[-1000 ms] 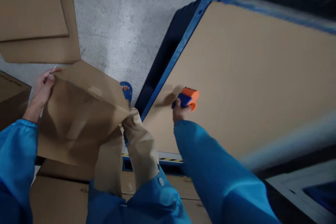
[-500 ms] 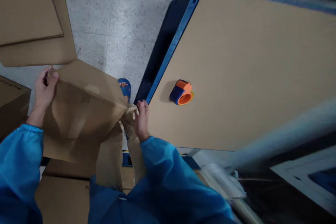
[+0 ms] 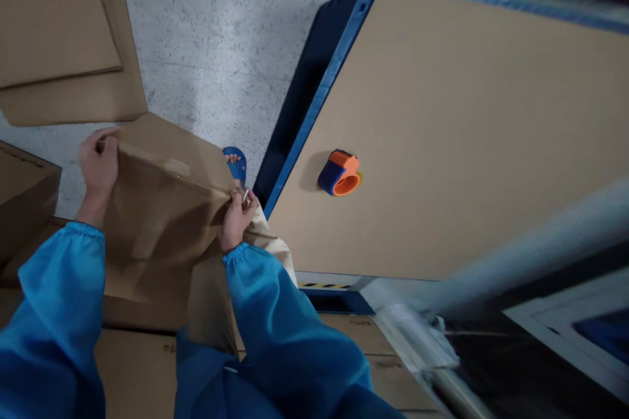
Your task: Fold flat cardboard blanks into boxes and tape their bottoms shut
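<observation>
Cardboard box (image 3: 157,229), left fingers (image 3: 111,145) and right fingers (image 3: 237,201) gripping its edge, tape dispenser (image 3: 339,173) on cardboard-covered crate (image 3: 317,111)

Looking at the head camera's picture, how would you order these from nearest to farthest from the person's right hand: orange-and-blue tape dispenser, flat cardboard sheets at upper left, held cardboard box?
From the right hand:
1. Held cardboard box: touching it, at the box's right end.
2. Tape dispenser: to its right.
3. Flat cardboard sheets: upper left.
</observation>
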Demonstrator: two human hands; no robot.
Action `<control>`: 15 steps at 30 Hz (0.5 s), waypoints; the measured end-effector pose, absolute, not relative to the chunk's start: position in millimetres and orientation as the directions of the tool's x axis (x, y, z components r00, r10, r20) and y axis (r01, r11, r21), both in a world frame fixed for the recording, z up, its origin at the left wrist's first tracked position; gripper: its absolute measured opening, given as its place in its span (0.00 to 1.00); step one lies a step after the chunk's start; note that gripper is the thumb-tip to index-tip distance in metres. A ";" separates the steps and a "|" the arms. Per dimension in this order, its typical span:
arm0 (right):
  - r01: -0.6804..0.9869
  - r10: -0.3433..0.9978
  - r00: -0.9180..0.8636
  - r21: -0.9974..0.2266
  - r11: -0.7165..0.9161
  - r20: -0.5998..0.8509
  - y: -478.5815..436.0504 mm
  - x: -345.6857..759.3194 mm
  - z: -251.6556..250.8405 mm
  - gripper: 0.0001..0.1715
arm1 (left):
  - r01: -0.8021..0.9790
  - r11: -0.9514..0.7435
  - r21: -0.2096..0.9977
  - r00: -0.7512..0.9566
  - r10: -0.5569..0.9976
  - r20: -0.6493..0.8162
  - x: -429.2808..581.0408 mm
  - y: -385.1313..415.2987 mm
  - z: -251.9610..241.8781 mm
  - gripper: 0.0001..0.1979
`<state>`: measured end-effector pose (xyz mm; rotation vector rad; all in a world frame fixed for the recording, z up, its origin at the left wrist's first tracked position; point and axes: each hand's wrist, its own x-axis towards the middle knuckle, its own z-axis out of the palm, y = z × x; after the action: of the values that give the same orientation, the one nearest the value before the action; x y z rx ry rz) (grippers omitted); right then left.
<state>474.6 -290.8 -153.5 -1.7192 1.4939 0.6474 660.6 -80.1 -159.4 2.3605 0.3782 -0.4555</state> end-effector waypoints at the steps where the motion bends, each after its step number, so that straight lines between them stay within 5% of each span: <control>1: -0.983 -0.633 0.126 -0.183 0.024 -0.764 -289.8 478.3 -149.8 0.37 | 0.387 -0.715 0.583 0.888 0.118 -0.444 661.3 -78.8 -158.7 0.16; 8: -0.967 -0.637 0.160 -0.249 0.052 -0.754 -292.7 494.9 -138.6 0.36 | 0.423 -0.582 0.695 0.841 -0.035 -0.541 667.7 -70.8 -152.4 0.16; 15: -0.876 -0.500 0.478 -0.431 -0.214 -0.723 -311.8 481.7 -123.0 0.33 | 0.364 -0.607 0.707 0.817 -0.157 -0.555 666.0 -69.6 -141.0 0.15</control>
<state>481.7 -311.8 -123.0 -1.8678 1.1519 0.5536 666.0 -69.6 -141.0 2.1015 0.1525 -0.7364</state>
